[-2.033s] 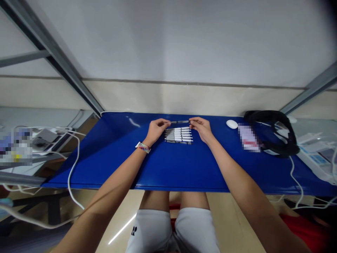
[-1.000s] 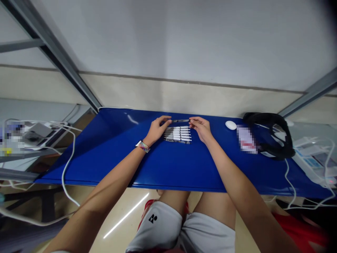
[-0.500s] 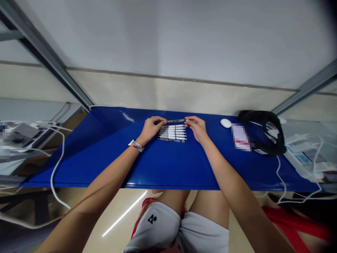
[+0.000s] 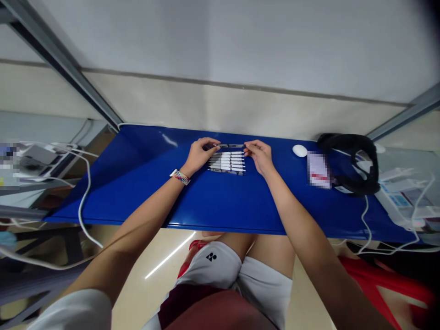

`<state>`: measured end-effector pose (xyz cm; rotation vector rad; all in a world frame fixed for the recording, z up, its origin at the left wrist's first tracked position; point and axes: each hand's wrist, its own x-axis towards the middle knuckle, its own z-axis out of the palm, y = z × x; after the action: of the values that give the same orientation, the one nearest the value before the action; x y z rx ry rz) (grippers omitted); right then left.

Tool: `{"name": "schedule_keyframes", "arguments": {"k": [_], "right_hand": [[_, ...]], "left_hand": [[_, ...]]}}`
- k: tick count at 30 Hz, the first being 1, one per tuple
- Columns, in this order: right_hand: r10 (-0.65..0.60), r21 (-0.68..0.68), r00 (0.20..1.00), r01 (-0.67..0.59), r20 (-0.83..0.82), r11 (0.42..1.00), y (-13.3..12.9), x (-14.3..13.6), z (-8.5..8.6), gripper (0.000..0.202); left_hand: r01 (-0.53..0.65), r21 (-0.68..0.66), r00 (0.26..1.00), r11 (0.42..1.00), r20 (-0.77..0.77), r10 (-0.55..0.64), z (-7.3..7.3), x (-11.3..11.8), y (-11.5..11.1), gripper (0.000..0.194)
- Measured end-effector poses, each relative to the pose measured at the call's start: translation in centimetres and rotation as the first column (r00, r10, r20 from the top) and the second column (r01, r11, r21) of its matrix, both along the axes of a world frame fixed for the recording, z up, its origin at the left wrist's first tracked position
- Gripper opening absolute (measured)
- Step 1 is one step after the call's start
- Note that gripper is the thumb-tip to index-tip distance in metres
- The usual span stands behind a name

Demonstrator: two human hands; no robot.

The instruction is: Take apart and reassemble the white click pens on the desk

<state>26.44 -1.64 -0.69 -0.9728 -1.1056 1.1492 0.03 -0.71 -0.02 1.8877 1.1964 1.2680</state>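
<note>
A dark grey pen (image 4: 231, 145) lies crosswise between my hands, just beyond a row of several white pens (image 4: 231, 160) set side by side. My left hand (image 4: 202, 153) pinches its left end between thumb and fingers. Its right end is between the fingertips of my right hand (image 4: 259, 155). Another grey pen (image 4: 225, 171) lies along the near side of the row. A small gap shows between the held pen and the white ones.
The blue table (image 4: 220, 201) holds a white oval object (image 4: 299, 151), a blurred-out packet (image 4: 319, 169) and a black strap-like headset (image 4: 373, 169) on the right. White cables (image 4: 84, 201) hang over its left side. A wall stands behind.
The whole view has shifted, with the table higher in the frame. Both hands keep hold of the grey pen, now slightly farther from the white row.
</note>
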Motion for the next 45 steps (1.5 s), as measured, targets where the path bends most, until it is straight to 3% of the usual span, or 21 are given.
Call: {"name": "schedule_keyframes", "arguments": {"k": [19, 25, 29, 34, 45], "right_hand": [[0.006, 0.0, 1.0, -0.006, 0.0, 1.0, 0.46, 0.11, -0.33, 0.02], [0.01, 0.008, 1.0, -0.01, -0.021, 1.0, 0.33, 0.18, -0.14, 0.022], [-0.011, 0.0, 1.0, 0.011, -0.021, 1.0, 0.4, 0.3, -0.1, 0.024], [-0.003, -0.003, 1.0, 0.003, -0.014, 1.0, 0.5, 0.34, -0.07, 0.024], [0.022, -0.013, 0.998, -0.023, -0.059, 1.0, 0.12, 0.26, 0.26, 0.021]], "left_hand": [[0.033, 0.114, 0.999, 0.993, -0.016, -0.031, -0.3, -0.21, -0.11, 0.007], [0.014, 0.064, 0.999, 0.998, -0.029, -0.013, 0.04, -0.02, -0.37, 0.01], [0.043, 0.017, 0.998, 0.999, 0.039, -0.044, -0.15, 0.02, -0.25, 0.022], [0.058, -0.042, 0.996, 0.997, 0.074, -0.055, -0.49, -0.05, -0.02, 0.024], [0.036, -0.03, 0.998, 0.999, 0.046, -0.035, -0.14, -0.08, -0.37, 0.024]]}}
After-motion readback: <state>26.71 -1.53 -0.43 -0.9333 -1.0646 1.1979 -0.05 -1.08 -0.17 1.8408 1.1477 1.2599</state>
